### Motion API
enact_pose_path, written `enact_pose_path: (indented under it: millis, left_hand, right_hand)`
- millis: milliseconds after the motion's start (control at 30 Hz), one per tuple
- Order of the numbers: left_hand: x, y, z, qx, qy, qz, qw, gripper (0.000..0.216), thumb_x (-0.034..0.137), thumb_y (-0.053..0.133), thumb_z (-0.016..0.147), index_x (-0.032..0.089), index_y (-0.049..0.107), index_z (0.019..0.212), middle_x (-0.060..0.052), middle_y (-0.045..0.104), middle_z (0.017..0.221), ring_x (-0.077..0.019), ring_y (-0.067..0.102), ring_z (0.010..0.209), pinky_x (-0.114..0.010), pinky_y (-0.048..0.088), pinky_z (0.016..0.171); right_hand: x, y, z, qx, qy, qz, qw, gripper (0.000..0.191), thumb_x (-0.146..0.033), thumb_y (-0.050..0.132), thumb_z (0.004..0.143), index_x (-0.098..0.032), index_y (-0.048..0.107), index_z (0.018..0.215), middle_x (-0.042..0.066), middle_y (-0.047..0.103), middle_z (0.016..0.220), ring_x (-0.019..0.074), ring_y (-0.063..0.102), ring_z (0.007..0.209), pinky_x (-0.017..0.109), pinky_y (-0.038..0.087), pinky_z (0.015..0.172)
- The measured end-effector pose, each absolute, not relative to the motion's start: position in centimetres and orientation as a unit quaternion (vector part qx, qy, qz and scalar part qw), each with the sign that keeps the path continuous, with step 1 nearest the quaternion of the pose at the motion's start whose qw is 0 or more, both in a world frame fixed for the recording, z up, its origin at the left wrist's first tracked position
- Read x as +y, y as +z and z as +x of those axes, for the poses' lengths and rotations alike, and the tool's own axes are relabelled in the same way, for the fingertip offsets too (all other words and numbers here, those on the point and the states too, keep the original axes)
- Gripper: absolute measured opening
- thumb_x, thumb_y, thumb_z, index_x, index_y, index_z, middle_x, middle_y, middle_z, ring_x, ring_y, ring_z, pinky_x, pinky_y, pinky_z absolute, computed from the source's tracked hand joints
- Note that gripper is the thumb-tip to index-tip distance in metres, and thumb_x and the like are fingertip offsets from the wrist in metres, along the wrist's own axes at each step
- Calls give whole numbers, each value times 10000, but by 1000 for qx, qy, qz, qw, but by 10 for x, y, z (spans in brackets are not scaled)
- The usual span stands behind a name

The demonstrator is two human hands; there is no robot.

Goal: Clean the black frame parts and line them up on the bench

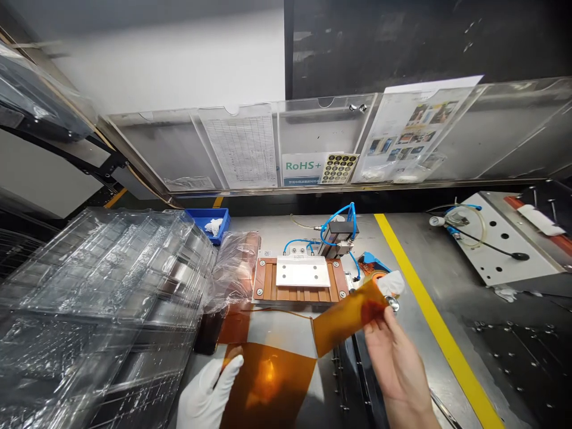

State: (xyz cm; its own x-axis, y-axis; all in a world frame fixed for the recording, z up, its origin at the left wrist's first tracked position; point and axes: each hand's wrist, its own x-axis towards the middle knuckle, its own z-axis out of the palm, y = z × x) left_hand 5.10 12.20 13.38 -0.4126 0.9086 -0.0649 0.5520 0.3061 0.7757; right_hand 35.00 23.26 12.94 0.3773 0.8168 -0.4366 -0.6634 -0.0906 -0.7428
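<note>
A translucent amber film sheet [272, 387] is spread low in the middle of the view, with a pale gap between its panels. My left hand [206, 390], in a white glove, pinches its left edge between thumb and fingers. Bare, my right hand [395, 366] grips a raised amber flap at the right, thumb on top; the flap is slightly blurred and looks joined to the sheet at a corner. Just beyond the film stands a brown-based fixture [261, 280] with a white metal plate [302, 271] on top and a black cylinder unit [335, 237] with blue air hoses behind.
Clear plastic trays [147, 262] are stacked at the left. A plastic-wrapped bundle [236, 262] and a blue bin [207, 223] sit beside them. Right of the fixture lies a tape roll [386, 283]. Yellow tape [429, 310] crosses the bench towards a white panel device [496, 238].
</note>
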Motion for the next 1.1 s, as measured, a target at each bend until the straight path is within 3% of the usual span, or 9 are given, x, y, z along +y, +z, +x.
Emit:
enact_pose_path:
  millis: [167,333,400,533,633,767,867,967,1100]
  left_hand:
    - [126,100,3,848,189,441,226,310,474,508,913,288,705,1063,-3,763,1011,-191,709,873,-241,541,750]
    - [152,61,1,850,125,466,211,505,444,464,896,174,584,1306,-143,612,1361,-354,611,1183,-504,493,983]
    - [160,63,15,847,145,473,196,563,450,453,892,156,524,1367,-151,539,1440,-343,559,1256,-501,440,1057]
    - [173,99,58,750,223,455,425,506,533,558,837,210,648,1216,-82,710,1181,-243,679,973,-375,534,920]
    - [186,132,92,617,212,496,573,341,482,610,833,233,740,1026,-43,748,1045,-213,653,988,-297,510,886]
    - [204,150,119,584,182,508,606,239,397,613,814,187,721,773,17,649,696,-134,549,656,-240,436,627]
    - [211,148,125,603,155,525,580,252,332,568,796,186,561,591,54,505,554,-108,478,554,-228,364,547]
    - [214,143,123,606,130,540,569,258,345,543,796,205,488,586,60,488,529,-112,495,492,-233,361,506]
    - [222,135,109,632,144,499,575,188,331,536,793,203,555,656,49,548,552,-128,556,501,-247,414,541]
  right_hand:
    - [249,146,378,-111,441,-494,741,249,-456,761,805,-262,693,946,-20,728,976,147,671,971,296,539,953]
    - [247,151,367,-363,481,-559,569,342,-564,716,804,-246,667,921,9,743,932,204,689,926,334,548,860]
    - [243,150,360,-421,516,-556,497,332,-538,747,782,-225,699,881,18,744,844,207,697,834,306,558,767]
    - [235,147,342,-523,616,-496,317,231,-434,697,844,-204,712,824,14,729,727,195,695,689,294,546,665]
    - [232,143,328,-586,634,-461,205,165,-352,617,894,-209,694,865,11,733,744,188,692,720,280,520,674]
    - [236,142,316,-611,621,-456,182,140,-303,594,896,-209,690,855,7,731,746,173,672,708,250,491,646]
    - [240,141,317,-615,618,-460,168,135,-319,598,894,-217,687,888,-4,728,744,158,651,662,231,471,607]
    - [246,136,330,-637,610,-457,118,175,-405,653,867,-242,702,913,-25,708,711,157,625,636,225,444,580]
    - [251,119,360,-609,629,-473,98,260,-491,661,845,-234,700,823,-14,692,738,183,620,706,254,448,640]
